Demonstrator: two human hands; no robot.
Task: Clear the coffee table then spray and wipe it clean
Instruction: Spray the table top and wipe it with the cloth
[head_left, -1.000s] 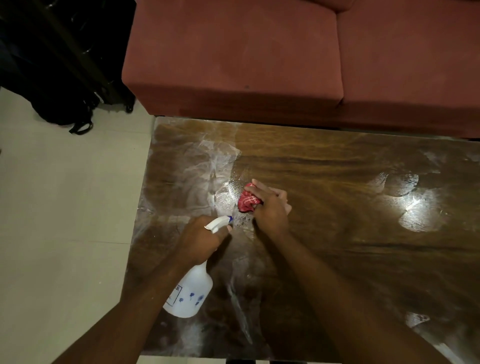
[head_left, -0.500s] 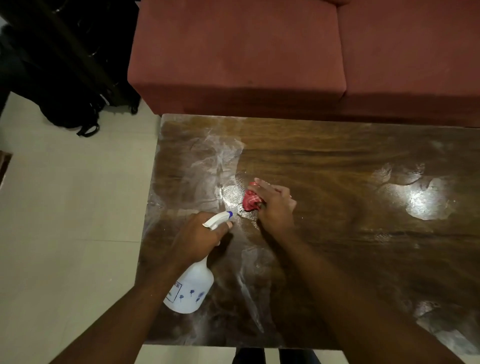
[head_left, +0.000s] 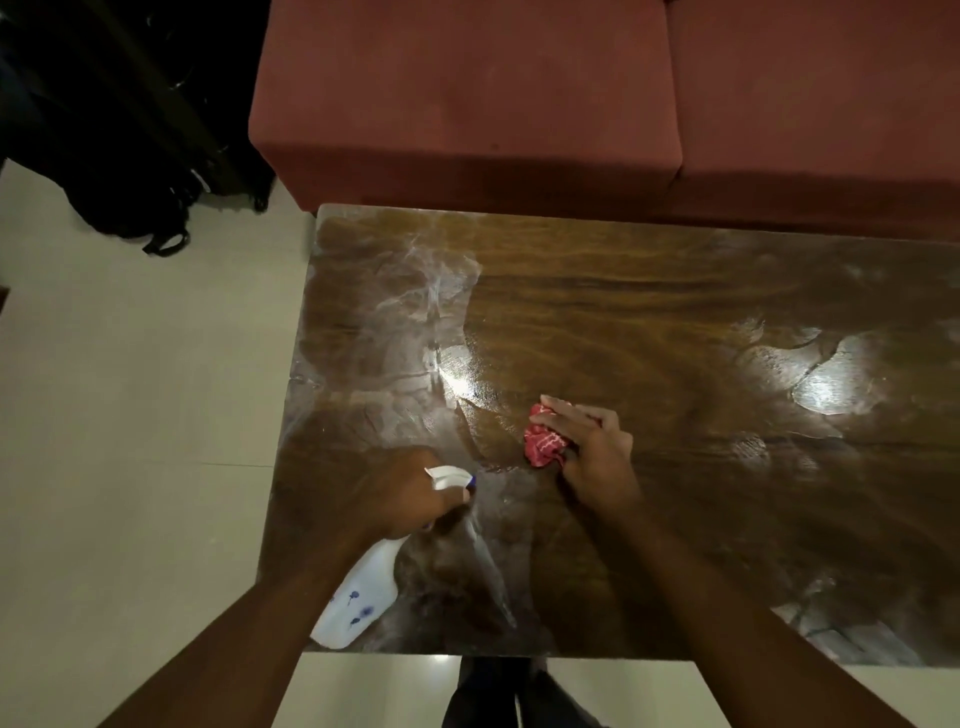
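The dark wooden coffee table (head_left: 675, 322) fills the middle of the view, with whitish wet streaks on its left part and shiny wet patches at the right. My left hand (head_left: 400, 499) grips the neck of a white spray bottle (head_left: 358, 597) with blue marks, its nozzle pointing right over the near left of the table. My right hand (head_left: 592, 447) presses a crumpled red cloth (head_left: 543, 444) onto the tabletop, just right of the nozzle.
A red sofa (head_left: 519, 104) stands close behind the table's far edge. A black bag (head_left: 130, 208) and dark furniture sit on the pale tiled floor (head_left: 130, 415) at the upper left. My dark-clad legs (head_left: 493, 691) show below the table's near edge.
My right hand has slid the red cloth to the right and toward me across the tabletop. My left hand keeps hold of the spray bottle near the same spot.
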